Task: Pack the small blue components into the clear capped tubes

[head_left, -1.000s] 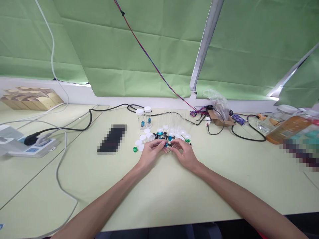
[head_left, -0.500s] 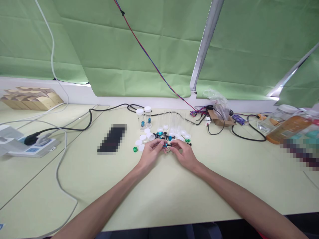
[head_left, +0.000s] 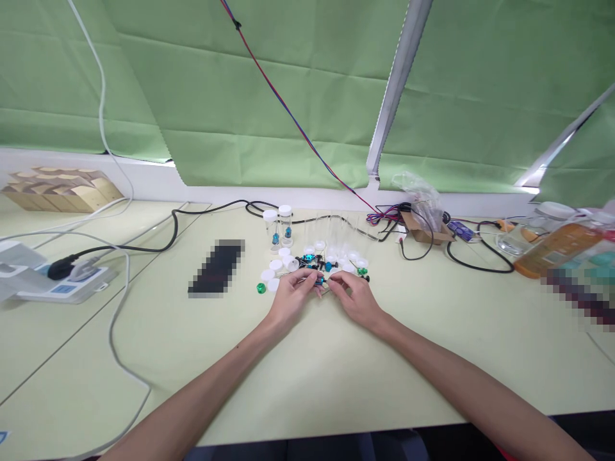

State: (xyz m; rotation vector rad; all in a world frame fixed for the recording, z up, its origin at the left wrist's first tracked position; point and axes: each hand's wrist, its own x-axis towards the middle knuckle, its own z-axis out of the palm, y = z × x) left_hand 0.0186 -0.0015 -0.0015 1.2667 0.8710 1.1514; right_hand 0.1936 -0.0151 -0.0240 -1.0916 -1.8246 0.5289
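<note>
Over the near edge of a pile of small parts, my left hand [head_left: 289, 296] is closed in a pinch around a small blue-and-black part [head_left: 319, 280]. My right hand [head_left: 356, 296] faces it, thumb and fingertips pressed together right beside that part; what they grip is too small to make out. Behind the fingers lie loose blue pieces [head_left: 328, 266], black pieces and thin metal rods. White caps [head_left: 276, 264] are clustered to the left, with a green faceted piece [head_left: 261, 288] near them. More green pieces [head_left: 362, 271] lie beyond my right hand.
Two capped clear vials [head_left: 271, 234] with blue pieces inside stand behind the caps. Several clear tubes [head_left: 336, 229] stand at the back. A blurred-out dark rectangle [head_left: 216, 269] and a power strip [head_left: 72, 285] lie left; a cardboard box [head_left: 426, 232] and an orange bottle [head_left: 552, 251] are right.
A black end that showed between my hands is now mostly out of sight at my fingertips. Both hands have stayed in nearly the same place.
</note>
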